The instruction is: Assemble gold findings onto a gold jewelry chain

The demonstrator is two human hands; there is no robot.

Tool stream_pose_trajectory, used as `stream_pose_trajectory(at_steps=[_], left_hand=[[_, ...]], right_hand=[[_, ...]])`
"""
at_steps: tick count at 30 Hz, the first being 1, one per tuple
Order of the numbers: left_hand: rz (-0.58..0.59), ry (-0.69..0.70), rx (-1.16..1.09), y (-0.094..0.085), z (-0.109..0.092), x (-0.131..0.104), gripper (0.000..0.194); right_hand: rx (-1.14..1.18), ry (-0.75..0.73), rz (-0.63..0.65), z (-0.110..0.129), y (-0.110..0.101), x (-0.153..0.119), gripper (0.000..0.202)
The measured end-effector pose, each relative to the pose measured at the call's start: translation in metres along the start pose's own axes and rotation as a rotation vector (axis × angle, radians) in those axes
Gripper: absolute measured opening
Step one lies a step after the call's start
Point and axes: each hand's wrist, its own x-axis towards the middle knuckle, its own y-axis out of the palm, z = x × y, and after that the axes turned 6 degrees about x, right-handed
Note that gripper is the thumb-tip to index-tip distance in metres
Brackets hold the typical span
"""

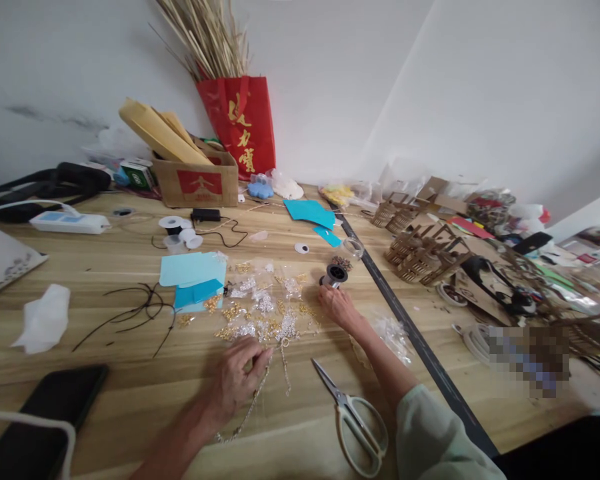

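Note:
My left hand (pixel 236 375) is closed in a pinch near the middle of the wooden table. A thin silver chain (pixel 253 407) runs from its fingertips, curving down towards me. A short chain piece with a ring (pixel 286 363) lies just right of those fingers. Further out, my right hand (pixel 339 305) grips a small spool of thread or wire (pixel 334 275) that has a dark top; its fingertips are partly hidden. Heaps of gold and silver beads and findings (pixel 263 313), some in clear bags, lie between the hands. White-handled scissors (pixel 353 420) rest below my right forearm.
Light blue sheets (pixel 190 268) and black cords (pixel 140 310) lie to the left, above a phone (pixel 45 417). At the back stand a box (pixel 195 183) and a red bag (pixel 250 127). Small woven baskets (pixel 420 253) sit right of the dark strip (pixel 410 333).

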Motion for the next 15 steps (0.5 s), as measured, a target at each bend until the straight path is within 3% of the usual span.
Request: stream_pose_trajectory(at_steps=[6,10,15], left_hand=[[0.008,0.016,0.005,-0.001,0.000,0.000,0.038],[0.020,0.006,-0.005,-0.001,0.000,0.000,0.038],[0.031,0.006,-0.027,0.000,0.002,-0.001,0.037]], right_hand=[[0.329,0.025,-0.130,-0.022,-0.004,-0.010,0.013],[0.592,0.048,-0.212,-0.038,-0.008,-0.012,0.026],[0.735,0.080,-0.282,-0.053,-0.019,-0.015,0.026]])
